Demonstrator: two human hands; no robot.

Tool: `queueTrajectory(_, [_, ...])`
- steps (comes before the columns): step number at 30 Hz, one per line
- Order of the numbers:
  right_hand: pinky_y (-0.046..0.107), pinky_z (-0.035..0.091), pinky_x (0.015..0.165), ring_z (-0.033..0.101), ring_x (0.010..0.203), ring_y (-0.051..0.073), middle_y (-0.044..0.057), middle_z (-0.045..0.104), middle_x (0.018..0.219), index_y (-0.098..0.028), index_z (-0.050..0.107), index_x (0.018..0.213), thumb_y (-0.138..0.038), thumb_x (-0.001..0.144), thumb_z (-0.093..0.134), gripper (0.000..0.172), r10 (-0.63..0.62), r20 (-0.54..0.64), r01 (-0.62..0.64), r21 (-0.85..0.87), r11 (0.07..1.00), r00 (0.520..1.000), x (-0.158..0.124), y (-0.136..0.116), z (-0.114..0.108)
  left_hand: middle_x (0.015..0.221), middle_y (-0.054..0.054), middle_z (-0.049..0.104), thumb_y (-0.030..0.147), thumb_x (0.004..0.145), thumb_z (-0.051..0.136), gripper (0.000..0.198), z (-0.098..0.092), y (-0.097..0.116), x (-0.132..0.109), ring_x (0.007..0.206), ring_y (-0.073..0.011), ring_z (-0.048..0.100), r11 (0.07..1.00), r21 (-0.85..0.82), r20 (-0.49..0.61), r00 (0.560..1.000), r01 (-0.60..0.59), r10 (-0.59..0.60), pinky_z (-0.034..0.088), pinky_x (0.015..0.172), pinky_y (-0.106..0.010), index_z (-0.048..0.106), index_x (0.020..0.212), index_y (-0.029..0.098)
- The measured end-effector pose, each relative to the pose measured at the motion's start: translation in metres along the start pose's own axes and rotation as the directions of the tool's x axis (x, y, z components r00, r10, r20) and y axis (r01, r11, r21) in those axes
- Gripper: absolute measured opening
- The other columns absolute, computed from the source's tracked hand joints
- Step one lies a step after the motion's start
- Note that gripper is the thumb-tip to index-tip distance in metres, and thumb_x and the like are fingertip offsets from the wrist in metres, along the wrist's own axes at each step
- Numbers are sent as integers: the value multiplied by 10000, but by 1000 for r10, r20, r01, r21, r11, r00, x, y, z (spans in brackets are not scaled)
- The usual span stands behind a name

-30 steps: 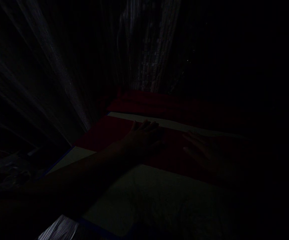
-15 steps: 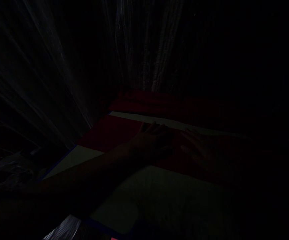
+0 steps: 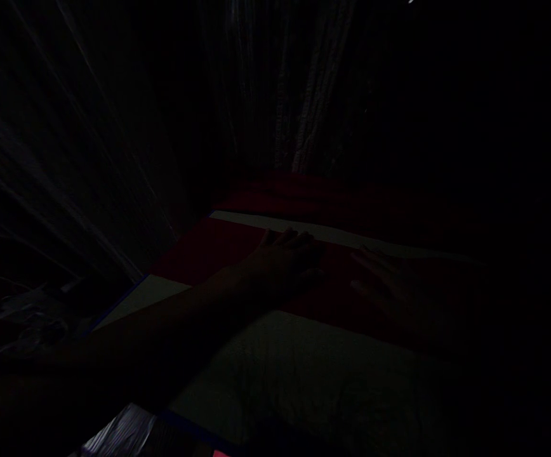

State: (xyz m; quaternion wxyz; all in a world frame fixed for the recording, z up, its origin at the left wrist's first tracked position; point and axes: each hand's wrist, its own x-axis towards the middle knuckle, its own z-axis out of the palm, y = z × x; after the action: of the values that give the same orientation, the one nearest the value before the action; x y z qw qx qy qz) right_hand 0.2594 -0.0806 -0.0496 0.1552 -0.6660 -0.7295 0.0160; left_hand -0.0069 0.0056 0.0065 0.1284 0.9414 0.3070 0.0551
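Note:
The scene is very dark. My left hand (image 3: 287, 263) lies flat, fingers stretched out, on a red cloth (image 3: 209, 251) spread across a pale surface (image 3: 304, 374). My right hand (image 3: 385, 282) rests flat on the same red cloth just to the right, fingers spread, barely visible. Neither hand holds anything. A second band of red fabric (image 3: 304, 193) lies farther back, beyond a pale strip (image 3: 332, 235).
A pale curtain (image 3: 113, 146) hangs in folds behind and to the left. Something crumpled and shiny (image 3: 28, 320) sits at the far left. The right side is too dark to make out.
My left hand slid a little to the right over the red cloth, then settled. My right hand stayed almost still. The view shifted slightly.

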Motion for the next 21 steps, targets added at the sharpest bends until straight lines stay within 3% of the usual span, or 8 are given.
queueTrajectory(5, [608,202,1284,303,1552,243,-42,314,1664,-341,442,1573,-745,993,300,721,10,1,-10,10,1000,1000,0,-2,-1,1745,-39,190,729,1019,307,727,1,2,0,1630,-362,87,1000,-15,33,999,-5,5,38,1267,-690,369,1620,326])
queueTrajectory(12, [612,219,1289,254,1572,282,-37,279,1676,-335,412,1589,-764,986,283,751,36,17,-37,21,999,999,1,3,-2,1742,-29,209,727,1016,326,709,1,0,0,1623,-380,113,1000,-31,7,1000,-1,1,60,1260,-696,393,1605,339])
queueTrajectory(18, [621,285,1262,327,1537,319,-20,337,1654,-335,475,1556,-742,989,325,714,20,16,-20,-1,1000,1000,3,9,-1,1734,-45,238,691,1032,338,666,1,1,1,1606,-378,185,1000,0,-5,1000,-15,15,105,1244,-714,421,1586,330])
queueTrajectory(21, [614,282,1265,335,1534,318,-10,339,1654,-326,475,1560,-747,984,319,731,31,-13,-31,-4,1000,999,4,9,-1,1736,-62,227,698,1028,341,684,1,2,2,1616,-381,149,1000,7,-1,1000,-5,5,89,1244,-717,419,1591,318])
